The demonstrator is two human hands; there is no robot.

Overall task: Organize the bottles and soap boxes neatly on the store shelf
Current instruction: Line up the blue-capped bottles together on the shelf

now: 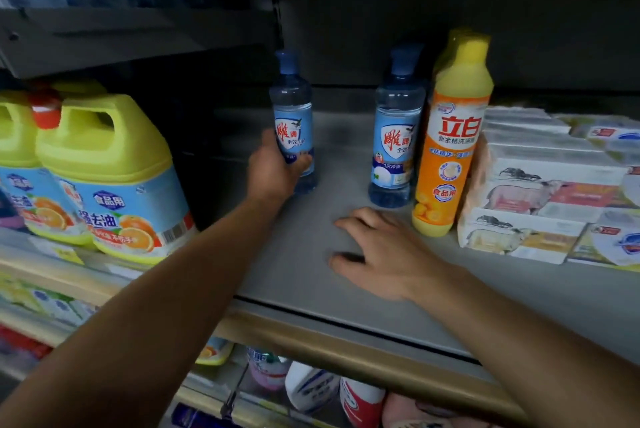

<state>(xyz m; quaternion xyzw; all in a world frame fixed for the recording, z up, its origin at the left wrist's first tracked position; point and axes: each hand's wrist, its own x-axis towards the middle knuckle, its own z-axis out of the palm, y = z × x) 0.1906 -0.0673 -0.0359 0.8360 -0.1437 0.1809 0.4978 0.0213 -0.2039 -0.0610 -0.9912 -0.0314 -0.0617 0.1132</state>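
Observation:
My left hand grips the lower part of a clear blue bottle with a blue cap, upright on the grey shelf. A second, matching blue bottle stands further right, beside a yellow and orange dish-soap bottle; another yellow bottle shows behind that one. My right hand hovers or rests on the shelf in front of those bottles, fingers spread and holding nothing. Stacked soap boxes with animal pictures sit at the far right.
Large yellow detergent jugs with red caps fill the left of the shelf. More wrapped soap packs lie at the right edge. The lower shelf holds white and red bottles. An upper shelf board overhangs on the left.

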